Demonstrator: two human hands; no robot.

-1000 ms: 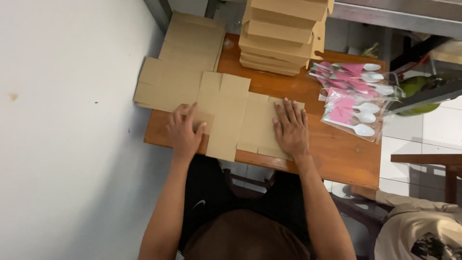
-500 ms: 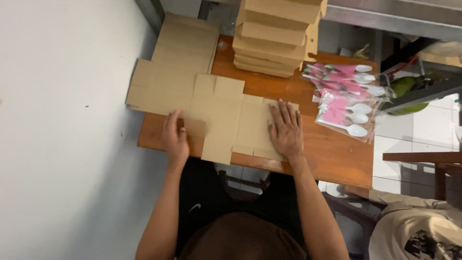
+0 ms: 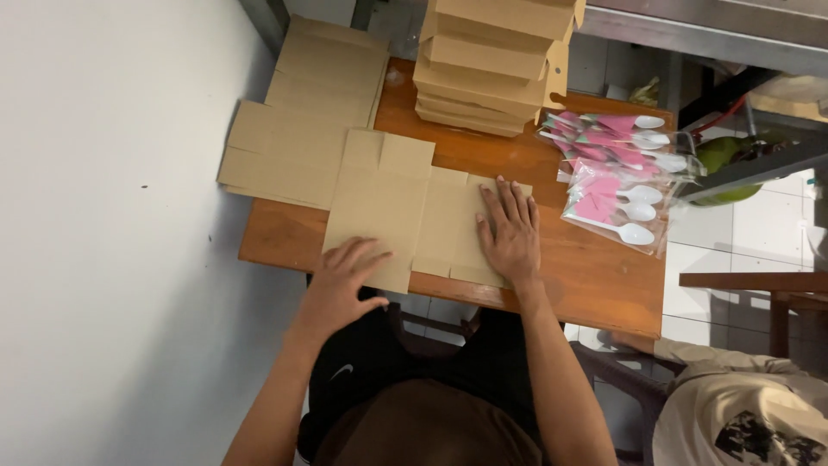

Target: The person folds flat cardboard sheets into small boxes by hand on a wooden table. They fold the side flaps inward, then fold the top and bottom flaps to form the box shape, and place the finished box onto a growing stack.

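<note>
A flat brown cardboard box blank [image 3: 392, 203] lies unfolded on the wooden table [image 3: 586, 280]. My right hand [image 3: 511, 231] presses flat on the blank's right part, fingers spread. My left hand [image 3: 341, 285] is at the blank's near left edge, fingers curled over the flap hanging off the table's front edge. It grips nothing that I can see.
A pile of flat cardboard blanks [image 3: 297, 121] lies at the table's left end against the white wall. A stack of folded cardboard boxes [image 3: 487, 65] stands at the back. Packets of white plastic spoons with pink napkins [image 3: 617, 168] lie at the right. Another person's clothing [image 3: 750, 414] shows at bottom right.
My left hand has slid back from the middle of the blank to its near edge. My right hand has stayed pressed on the cardboard.
</note>
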